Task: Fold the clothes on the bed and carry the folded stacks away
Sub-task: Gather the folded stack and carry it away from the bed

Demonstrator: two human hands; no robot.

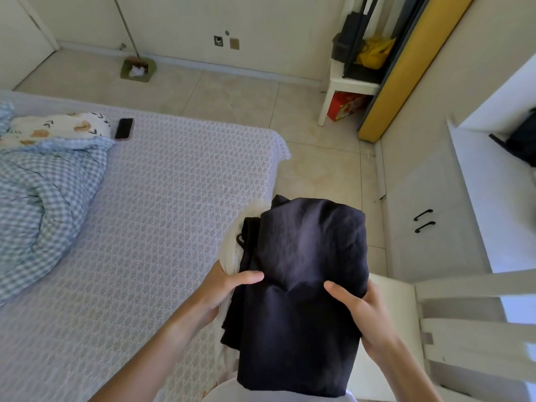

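Note:
A stack of folded clothes (304,271) is held in front of me beside the bed's right edge, with a dark navy garment on top and a white garment (232,250) showing underneath on the left. My left hand (223,291) grips the stack's left side, thumb lying on the dark cloth. Gripping the right side is my right hand (356,309), thumb also on top. The bed (162,198) has a pale patterned cover. The fingers under the stack are hidden.
A blue checked quilt (43,192) and a floral pillow (61,126) lie at the bed's left, with a black phone (124,128) beside them. A white chair (452,320) stands to my right before white cabinets (429,216). A dustpan (137,69) sits by the far wall.

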